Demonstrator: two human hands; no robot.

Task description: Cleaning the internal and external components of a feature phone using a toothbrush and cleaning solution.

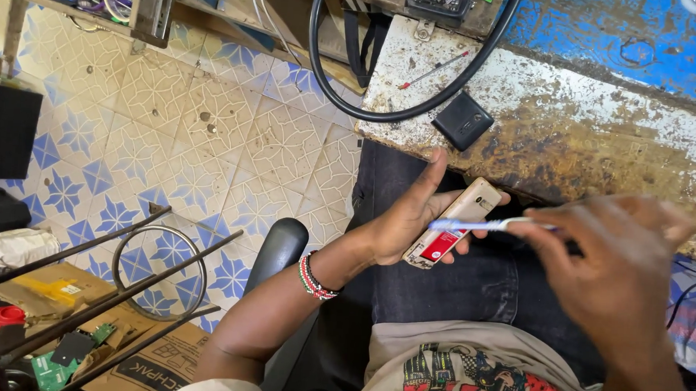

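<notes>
A: The phone [456, 225], a gold handset with its back cover off and a red battery exposed, is gripped by the left hand [409, 222]; the thumb is raised along one edge and the fingers are wrapped beneath. It is held above the lap, just in front of the workbench [570, 127] edge.

B: And the right hand [619, 266]?

A: Its fingers are closed on the handle of a toothbrush [480, 224], white and blue, whose head is laid across the opened back of the phone. The hand is blurred.

B: What is shown farther out?

A: A beaded bracelet [315, 278] is worn on the left wrist. A small black square part [462, 120], a black cable loop [368, 95] and a red-tipped pen [434, 70] are seen on the stained workbench. Metal rods [101, 286] and a cardboard box [153, 359] lie on the tiled floor [210, 135].
</notes>
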